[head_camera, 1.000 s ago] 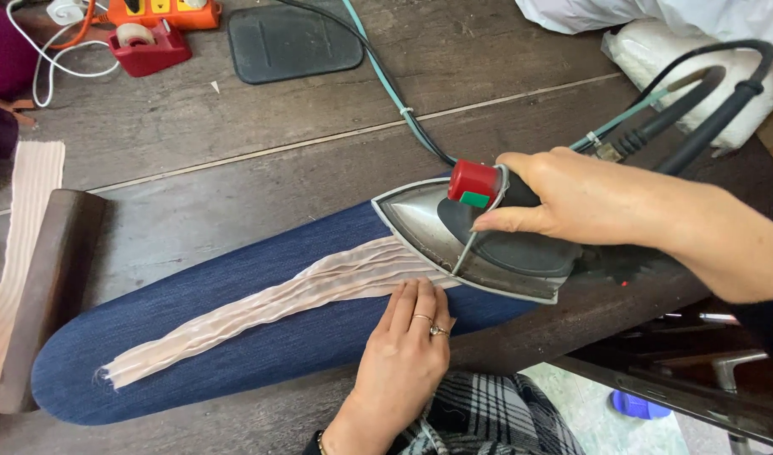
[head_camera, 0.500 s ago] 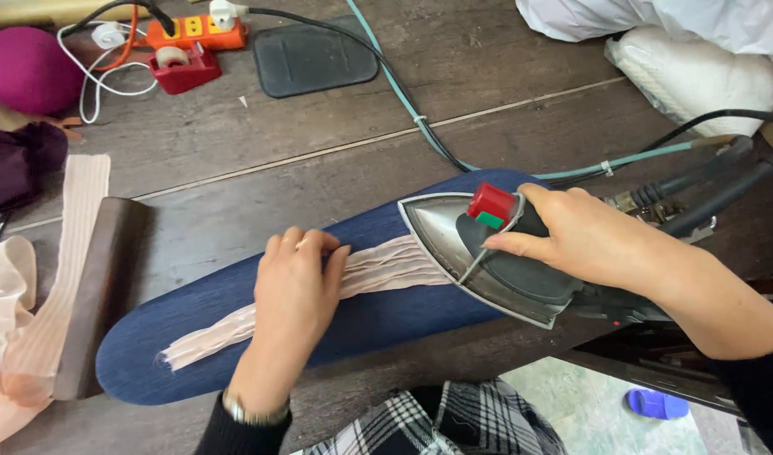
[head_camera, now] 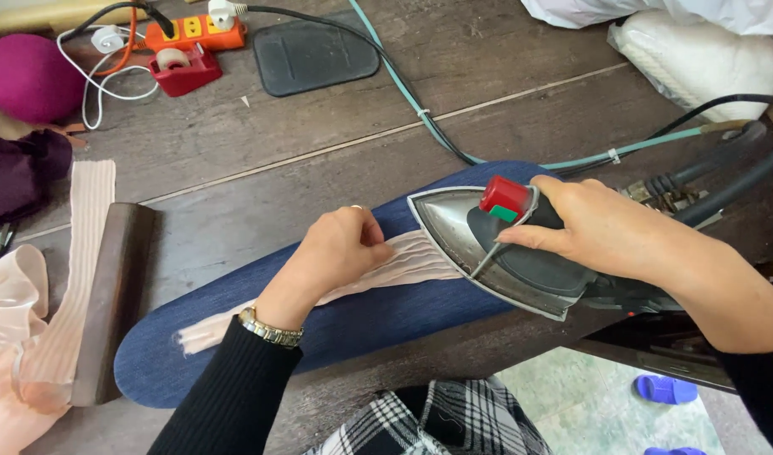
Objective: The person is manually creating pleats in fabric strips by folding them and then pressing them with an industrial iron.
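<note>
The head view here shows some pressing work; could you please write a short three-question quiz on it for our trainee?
1. True or false: the right hand grips the handle of the steam iron.
2. What does the left hand press on? A) the red tape dispenser B) the pleated pink fabric strip C) the magenta ball
3. Fill in: the strip lies along a padded board covered in ____ cloth.

Key
1. True; the thumb sits by the iron's red button.
2. B; the fingers hold it down just ahead of the iron's tip.
3. Blue.
</note>
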